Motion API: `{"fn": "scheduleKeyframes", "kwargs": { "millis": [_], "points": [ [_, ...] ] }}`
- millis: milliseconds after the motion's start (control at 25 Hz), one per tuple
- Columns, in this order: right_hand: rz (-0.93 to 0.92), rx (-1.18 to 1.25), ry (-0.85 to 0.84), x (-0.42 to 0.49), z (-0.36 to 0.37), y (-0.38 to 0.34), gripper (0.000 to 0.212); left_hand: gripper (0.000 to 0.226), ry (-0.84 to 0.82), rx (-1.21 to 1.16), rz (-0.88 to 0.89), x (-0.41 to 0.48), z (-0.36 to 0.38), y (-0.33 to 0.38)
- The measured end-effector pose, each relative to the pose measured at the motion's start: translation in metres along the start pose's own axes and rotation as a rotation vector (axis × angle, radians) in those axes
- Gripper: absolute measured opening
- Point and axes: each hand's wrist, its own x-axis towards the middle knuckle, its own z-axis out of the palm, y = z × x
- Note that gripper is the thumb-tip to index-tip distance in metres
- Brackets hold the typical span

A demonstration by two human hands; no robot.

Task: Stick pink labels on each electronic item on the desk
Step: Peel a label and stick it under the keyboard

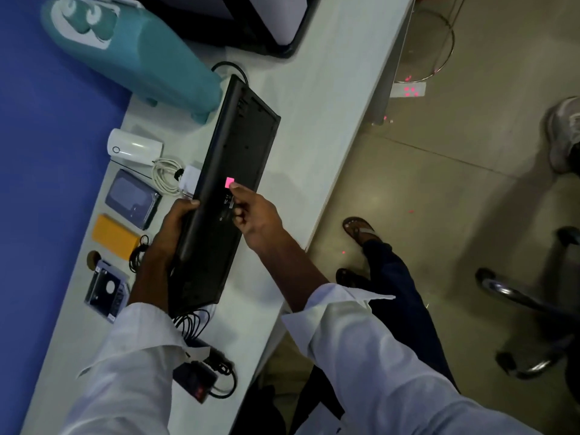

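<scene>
We see a long white worktop (pixel 314 98) running along a blue wall. A large teal appliance (pixel 141 54) lies at its far end against the wall edge. Beside it, a black keyboard (pixel 232 171) is tilted up off the surface with its underside towards us, lengthwise along the worktop.

The left hand (pixel 171 227) grips the keyboard's wall-side long edge near its middle, fingers wrapped round the rim. The right hand (pixel 255 215) reaches in from the open front edge. Its forefinger is stretched out, its other fingers are folded in, and it holds nothing.

Along the wall edge sits a row of smaller things: a white device (pixel 135 147), a coiled white cable (pixel 166 175), a grey hard drive (pixel 131 197), a yellow block (pixel 114 235) and a drive caddy (pixel 106 288). A black adapter (pixel 196 383) with its lead lies at the near end.

The pink label (pixel 229 182) lies flat on the keyboard's underside, about midway along. The right forefinger's tip touches its nearer edge, and the left hand's grip sits just beside and nearer us.
</scene>
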Motion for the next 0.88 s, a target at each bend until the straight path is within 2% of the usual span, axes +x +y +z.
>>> {"fn": "scheduleKeyframes", "kwargs": {
  "millis": [120, 160, 280, 320, 520, 720, 880],
  "points": [
    [-0.002, -0.012, 0.031, 0.001, 0.007, 0.006, 0.005, 0.037, -0.012, 0.017, -0.015, 0.0, 0.001, -0.001],
    [-0.013, -0.023, 0.043, 0.001, 0.009, 0.007, 0.006, 0.037, -0.009, 0.035, -0.042, -0.001, 0.001, -0.001],
    [-0.059, -0.087, 0.076, 0.001, 0.014, 0.005, 0.007, 0.072, -0.084, 0.11, -0.081, -0.001, 0.001, 0.005],
    [-0.073, -0.114, 0.09, 0.001, 0.014, 0.003, 0.008, 0.074, -0.115, 0.149, -0.053, 0.001, 0.001, 0.005],
    [-0.117, -0.215, 0.175, 0.004, 0.017, -0.001, 0.02, 0.06, -0.065, 0.318, 0.027, 0.002, 0.006, 0.006],
    [-0.126, -0.253, 0.137, 0.004, 0.014, -0.002, 0.018, 0.042, -0.074, 0.396, 0.049, 0.001, 0.008, 0.009],
    [-0.122, -0.241, 0.107, 0.002, 0.008, -0.003, 0.011, 0.058, -0.084, 0.444, 0.049, 0.002, 0.006, 0.009]
  ]
}}
